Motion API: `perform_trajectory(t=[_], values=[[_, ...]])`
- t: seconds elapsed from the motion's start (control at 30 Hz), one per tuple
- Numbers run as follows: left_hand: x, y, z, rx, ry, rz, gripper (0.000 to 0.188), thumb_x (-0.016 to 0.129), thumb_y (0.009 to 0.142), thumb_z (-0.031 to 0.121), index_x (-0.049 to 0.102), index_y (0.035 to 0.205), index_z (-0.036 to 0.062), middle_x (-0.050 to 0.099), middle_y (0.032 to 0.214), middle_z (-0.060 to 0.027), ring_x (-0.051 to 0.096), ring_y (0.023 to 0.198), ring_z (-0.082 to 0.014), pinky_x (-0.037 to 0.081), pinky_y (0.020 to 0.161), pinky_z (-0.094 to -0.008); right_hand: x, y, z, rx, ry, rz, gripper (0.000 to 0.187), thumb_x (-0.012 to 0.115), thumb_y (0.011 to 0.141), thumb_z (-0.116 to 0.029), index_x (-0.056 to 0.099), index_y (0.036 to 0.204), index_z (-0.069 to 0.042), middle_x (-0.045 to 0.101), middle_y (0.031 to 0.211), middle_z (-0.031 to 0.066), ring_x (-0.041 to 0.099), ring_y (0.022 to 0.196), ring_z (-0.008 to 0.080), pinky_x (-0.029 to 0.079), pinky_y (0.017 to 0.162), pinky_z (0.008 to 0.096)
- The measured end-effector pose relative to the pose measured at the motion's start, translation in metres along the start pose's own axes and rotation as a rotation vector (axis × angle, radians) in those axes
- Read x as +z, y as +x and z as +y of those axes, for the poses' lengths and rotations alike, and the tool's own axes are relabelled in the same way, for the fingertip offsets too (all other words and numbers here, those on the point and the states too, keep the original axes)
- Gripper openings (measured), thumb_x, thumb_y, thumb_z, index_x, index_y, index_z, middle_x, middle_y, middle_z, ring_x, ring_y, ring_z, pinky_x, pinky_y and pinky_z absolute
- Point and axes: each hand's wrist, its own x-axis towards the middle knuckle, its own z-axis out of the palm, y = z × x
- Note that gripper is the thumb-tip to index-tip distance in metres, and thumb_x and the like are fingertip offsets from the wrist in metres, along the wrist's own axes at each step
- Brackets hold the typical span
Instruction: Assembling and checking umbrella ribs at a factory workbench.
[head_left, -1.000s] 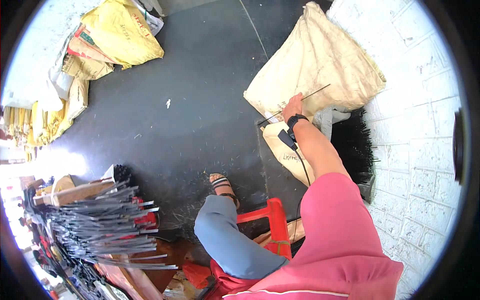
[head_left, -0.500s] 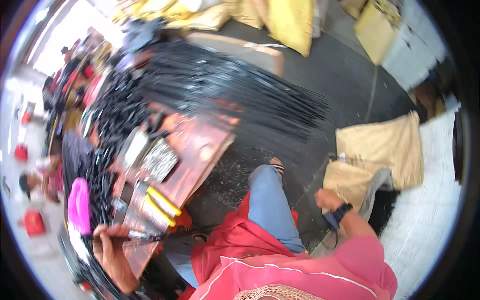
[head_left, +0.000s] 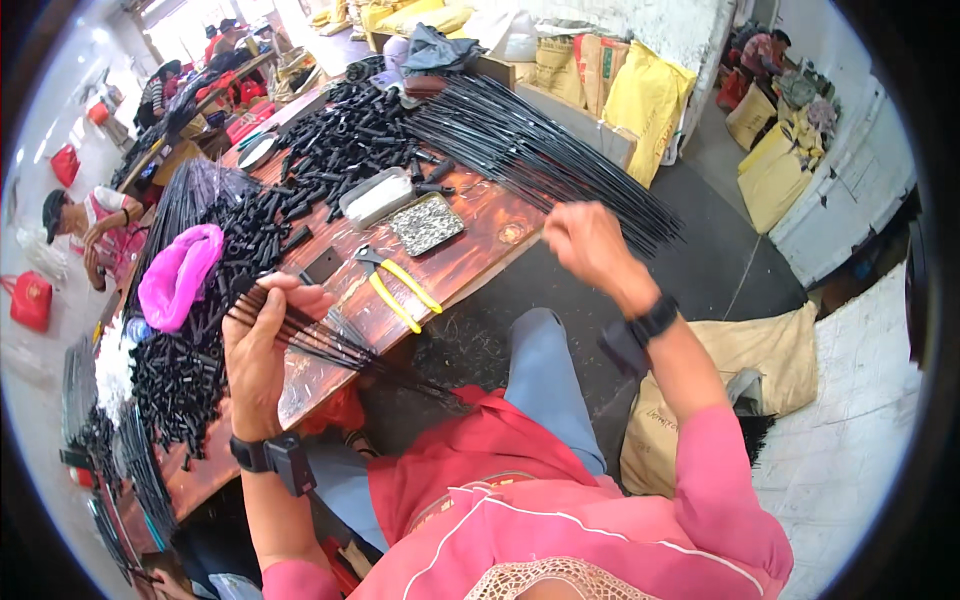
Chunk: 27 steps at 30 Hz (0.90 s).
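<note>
The left hand [head_left: 262, 345] is closed around a small bundle of thin black metal rods [head_left: 320, 340]. The fingers wrap the bundle near its far end, so only short tips stick out past the fist on the side of the pink plastic bag [head_left: 178, 275]. Most of the length runs the other way, slanting down from the grip across the edge of the worn reddish wooden workbench [head_left: 470, 240] and toward the person's lap. That long axis is what matters: the free ends of the rods point roughly toward the right hand [head_left: 590, 245], which is raised well apart from the bundle, over the bench's near edge. The left hand is the one on the rods; the right is nearer the big fan of long black rods [head_left: 540, 150] spread beyond it.

The right hand looks loosely curled, fingers drawn together. I cannot tell whether it pinches a single rod; anything that thin would be lost against the dark floor. Just past the left grip lie yellow-handled pliers [head_left: 395, 285] and a heap of short black plastic tubes [head_left: 215, 300].

The rods' lower ends vanish against the red apron [head_left: 470, 460], and how many rods are in the fist is hard to make out.
</note>
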Motion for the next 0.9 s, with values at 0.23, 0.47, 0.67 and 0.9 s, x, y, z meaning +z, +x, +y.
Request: perform_trajectory(t=[0.23,0.47,0.67,0.9], values=[[-0.011,-0.008,0.011,0.046,0.001,0.048,0.026,0.049,0.100,0.020,0.058,0.111,-0.0022,0.069,0.095,-0.0174,0.070,0.089,-0.0300,0.057,0.083,-0.0430,0.049,0.085,0.055,0.238,-0.230,-0.114,0.016,0.068,0.069,-0.017,0.072,0.077,-0.005,0.068,0.076,0.0211,0.067,0.078,0.0384,0.054,0.072,0.0443],[-0.025,-0.008,0.021,-0.030,-0.027,-0.041,0.024,0.050,0.099,0.016,0.061,0.107,-0.0038,0.070,0.091,-0.0172,0.070,0.085,-0.0295,0.057,0.080,-0.0417,0.059,0.101,0.065,0.289,-0.335,-0.220,0.019,0.058,0.078,-0.011,0.068,0.089,0.001,0.067,0.096,0.0274,0.065,0.093,0.0431,0.052,0.082,0.0503],[-0.026,-0.014,0.012,-0.028,0.016,-0.017,0.026,0.048,0.100,0.017,0.058,0.112,-0.0033,0.069,0.095,-0.0192,0.070,0.089,-0.0315,0.056,0.084,-0.0440,0.067,0.101,0.065,0.142,-0.361,-0.238,0.018,0.060,0.078,-0.015,0.068,0.083,0.001,0.067,0.089,0.0265,0.065,0.089,0.0427,0.052,0.079,0.0498],[-0.022,-0.027,0.010,0.052,0.011,0.092,0.027,0.050,0.100,0.019,0.061,0.109,-0.0033,0.070,0.094,-0.0165,0.070,0.087,-0.0296,0.057,0.081,-0.0411,0.038,0.107,0.062,0.166,-0.065,0.075,0.020,0.060,0.079,-0.019,0.067,0.078,-0.001,0.067,0.081,0.0221,0.064,0.082,0.0404,0.051,0.076,0.0456]])
